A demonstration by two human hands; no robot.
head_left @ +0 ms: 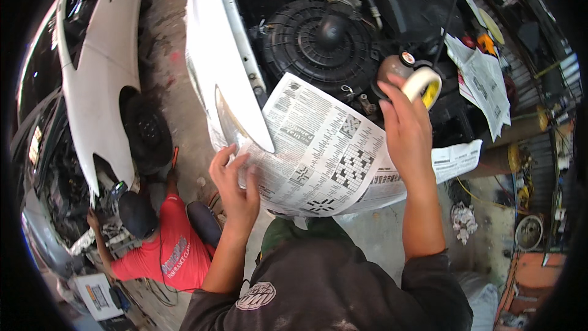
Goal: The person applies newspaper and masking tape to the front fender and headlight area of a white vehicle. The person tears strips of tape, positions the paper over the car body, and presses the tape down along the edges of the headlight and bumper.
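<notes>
A newspaper sheet lies over the front end of a white car with its engine bay exposed. Its left part meets the car's headlight and the pointed tip of the white fender. My left hand rests at the sheet's left edge beside the headlight, fingers apart and bent over the paper. Above the right part of the sheet, my right hand is closed on a roll of masking tape, cream-coloured with a yellow core. My right palm is turned away from view.
A round black air filter housing and a brownish reservoir sit in the engine bay. More newspaper hangs at the right. At left, a co-worker in a red shirt crouches by another white car. Crumpled paper lies on the floor.
</notes>
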